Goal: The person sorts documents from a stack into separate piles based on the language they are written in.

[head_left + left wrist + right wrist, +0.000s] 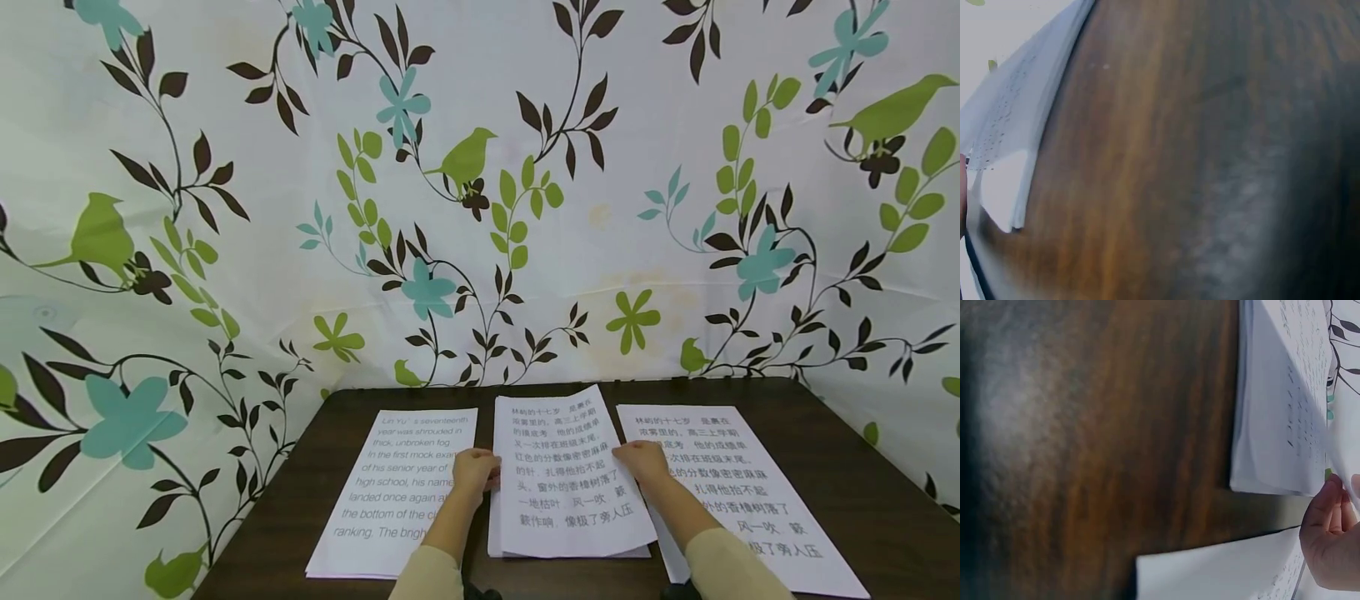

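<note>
A sheet of paper (562,475) printed with Chinese text is lifted at a slight tilt over the middle paper stack (495,546). At its left edge my left hand (472,473) pinches it, with the fingers curled. My right hand (645,461) pinches the right edge between thumb and fingers, also visible in the right wrist view, where the hand (1333,547) sits at the lower right. The left wrist view shows stacked paper (1035,119), with only a sliver of the hand at the left border.
An English-text paper stack (390,492) lies left of the middle, partly under my left forearm. Chinese-text paper (780,517) lies to the right, partly covered by my right arm. All rest on a dark wooden table (262,533) before a patterned cloth (480,208).
</note>
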Demonstrator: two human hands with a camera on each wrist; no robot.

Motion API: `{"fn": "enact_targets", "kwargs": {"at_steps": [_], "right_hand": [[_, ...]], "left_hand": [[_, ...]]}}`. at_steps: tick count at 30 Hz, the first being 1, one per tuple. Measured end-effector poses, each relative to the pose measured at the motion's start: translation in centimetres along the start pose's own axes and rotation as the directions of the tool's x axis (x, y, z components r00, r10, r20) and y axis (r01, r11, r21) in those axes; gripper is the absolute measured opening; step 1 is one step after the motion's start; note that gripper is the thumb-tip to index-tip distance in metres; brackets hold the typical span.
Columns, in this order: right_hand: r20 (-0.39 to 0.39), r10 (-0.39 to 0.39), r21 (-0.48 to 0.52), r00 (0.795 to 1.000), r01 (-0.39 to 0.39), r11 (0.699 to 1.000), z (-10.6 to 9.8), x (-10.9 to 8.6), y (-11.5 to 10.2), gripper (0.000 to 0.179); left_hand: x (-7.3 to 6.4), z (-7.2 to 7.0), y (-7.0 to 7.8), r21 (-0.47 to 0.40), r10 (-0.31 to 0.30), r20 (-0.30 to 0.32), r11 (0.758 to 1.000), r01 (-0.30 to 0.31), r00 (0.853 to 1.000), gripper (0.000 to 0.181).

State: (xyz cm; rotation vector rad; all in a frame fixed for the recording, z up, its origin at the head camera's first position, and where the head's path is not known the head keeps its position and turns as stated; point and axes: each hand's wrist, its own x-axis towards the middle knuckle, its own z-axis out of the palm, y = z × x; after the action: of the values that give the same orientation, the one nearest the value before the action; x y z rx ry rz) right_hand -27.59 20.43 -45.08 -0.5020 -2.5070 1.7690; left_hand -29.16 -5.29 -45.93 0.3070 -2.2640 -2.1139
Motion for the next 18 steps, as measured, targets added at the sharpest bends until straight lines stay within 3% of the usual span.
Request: {"fn": "enact_targets", "kwargs": {"at_steps": [4,7,18], "right_hand": [[0.005,0.005,-0.042,1.0,-0.005,0.999,0.26,0.11,0.31,0.032],[0.009,0.02,-0.078,1.0,-0.019,0.997,0.35,0.03,0.4,0.034],[-0.017,0.087,-0.135,0.996,-0.088,0.987,0.71,-0.05,0.28,0.035]], "left_hand": [[-0.18,0.19,-0.12,0.042,-0.031,0.042,0.999,0.029,0.999,0.023],[-0.43,0.33,-0.26,0.086,-0.006,0.068,0.996,0.0,0.998,0.023],[-0.77,0.2,-0.26,0.194,0.034,0.033,0.98,-0.04,0.999,0.018]]}}
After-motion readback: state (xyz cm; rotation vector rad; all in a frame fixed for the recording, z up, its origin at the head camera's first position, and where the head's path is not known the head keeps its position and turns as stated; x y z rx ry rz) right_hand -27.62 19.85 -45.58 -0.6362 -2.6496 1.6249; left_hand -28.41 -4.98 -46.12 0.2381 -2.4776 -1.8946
